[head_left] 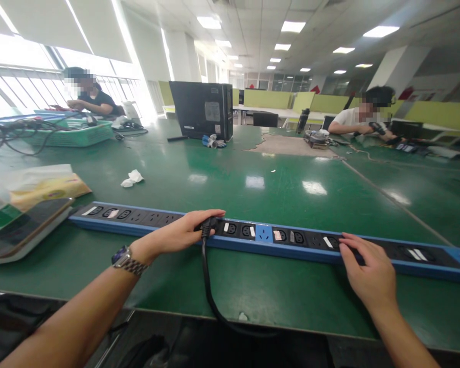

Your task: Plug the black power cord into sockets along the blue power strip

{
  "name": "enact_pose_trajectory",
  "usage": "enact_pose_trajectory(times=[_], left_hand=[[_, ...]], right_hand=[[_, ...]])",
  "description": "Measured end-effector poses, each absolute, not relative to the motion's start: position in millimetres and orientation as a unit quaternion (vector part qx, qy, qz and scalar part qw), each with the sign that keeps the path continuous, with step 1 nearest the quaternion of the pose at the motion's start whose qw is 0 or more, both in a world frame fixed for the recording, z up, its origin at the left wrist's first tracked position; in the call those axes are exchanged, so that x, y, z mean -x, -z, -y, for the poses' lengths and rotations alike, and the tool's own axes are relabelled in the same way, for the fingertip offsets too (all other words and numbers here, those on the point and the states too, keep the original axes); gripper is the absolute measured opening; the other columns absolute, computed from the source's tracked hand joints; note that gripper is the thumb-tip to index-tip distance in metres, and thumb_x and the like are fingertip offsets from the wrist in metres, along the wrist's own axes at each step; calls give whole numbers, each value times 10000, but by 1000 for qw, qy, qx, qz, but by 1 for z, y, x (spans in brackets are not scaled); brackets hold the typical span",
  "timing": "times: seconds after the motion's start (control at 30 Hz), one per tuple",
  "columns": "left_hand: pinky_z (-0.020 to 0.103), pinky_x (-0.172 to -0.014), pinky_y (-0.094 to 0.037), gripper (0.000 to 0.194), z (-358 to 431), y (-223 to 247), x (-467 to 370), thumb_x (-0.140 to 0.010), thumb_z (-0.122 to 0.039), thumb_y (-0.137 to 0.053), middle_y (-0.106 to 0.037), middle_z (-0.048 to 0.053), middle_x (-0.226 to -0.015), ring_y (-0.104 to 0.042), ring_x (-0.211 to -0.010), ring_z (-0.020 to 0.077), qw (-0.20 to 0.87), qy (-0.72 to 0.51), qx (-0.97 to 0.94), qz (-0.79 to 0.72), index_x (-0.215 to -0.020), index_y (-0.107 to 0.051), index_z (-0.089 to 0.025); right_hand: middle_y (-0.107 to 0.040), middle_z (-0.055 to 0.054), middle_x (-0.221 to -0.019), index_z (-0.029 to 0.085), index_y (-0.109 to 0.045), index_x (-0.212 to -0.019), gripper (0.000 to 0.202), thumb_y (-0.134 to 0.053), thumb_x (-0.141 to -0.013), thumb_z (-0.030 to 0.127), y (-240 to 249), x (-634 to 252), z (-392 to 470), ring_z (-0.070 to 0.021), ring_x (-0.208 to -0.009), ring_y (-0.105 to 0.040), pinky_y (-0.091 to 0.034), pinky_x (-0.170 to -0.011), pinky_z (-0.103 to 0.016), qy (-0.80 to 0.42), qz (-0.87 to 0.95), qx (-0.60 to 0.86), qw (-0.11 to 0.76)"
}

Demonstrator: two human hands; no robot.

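Note:
A long blue-edged power strip (287, 251) with black sockets lies across the green table in front of me. My left hand (184, 228), with a watch on its wrist, is closed around a black power plug (207, 226) at the strip's top face. From the plug a thick black cord (206, 276) hangs down over the table's front edge. Whether the plug's pins sit in a socket is hidden. Farther right, my right hand (368, 266) grips the power strip across its width, thumb on the near side. Small white stickers mark several sockets.
At left lie a tablet-like device (30, 225) and a tissue pack (49, 186); crumpled tissue (132, 178) is nearby. Behind stand a green basket (69, 135) with cables and a black computer case (203, 110). Two people work across the table (230, 179).

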State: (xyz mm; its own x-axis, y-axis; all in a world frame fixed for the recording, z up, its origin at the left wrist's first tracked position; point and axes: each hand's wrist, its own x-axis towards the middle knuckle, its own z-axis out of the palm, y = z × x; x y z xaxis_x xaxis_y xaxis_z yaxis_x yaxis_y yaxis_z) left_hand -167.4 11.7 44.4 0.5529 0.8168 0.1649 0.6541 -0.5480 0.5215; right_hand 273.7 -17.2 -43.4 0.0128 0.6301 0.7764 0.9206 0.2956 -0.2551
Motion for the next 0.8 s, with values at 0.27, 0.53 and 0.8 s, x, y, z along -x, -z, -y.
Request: enact_pose_trajectory(times=[0.27,0.53,0.8], left_hand=[[369,-1054,-462,452,-16,-39,174,-958,-356,-504,-629,69,-1341,-600,-1219,222,172,-190,-876,-409,-1399,-505,-255],[423,-973,-494,450,-10,-10,158,-944,-511,-501,-708,94,-1161,-651,-1079,261,5,-264,-828,-495,-1272,-590,-217],[376,-990,-484,434,-25,-31,159,-959,-445,-509,-691,81,-1227,-649,-1119,244,78,-144,-892,-422,-1332,-557,-228]], right_hand=[[-744,-87,-1014,196,-712,-853,254,-540,-893,379,44,-274,16,-254,-954,-670,-503,-903,-425,170,683,566,428],[-745,-94,-1012,188,-716,-855,259,-544,-896,377,44,-275,16,-262,-955,-668,-498,-900,-428,172,683,567,428],[-745,-91,-1015,187,-718,-860,249,-551,-899,367,44,-274,17,-257,-958,-667,-494,-902,-419,171,683,568,426]])
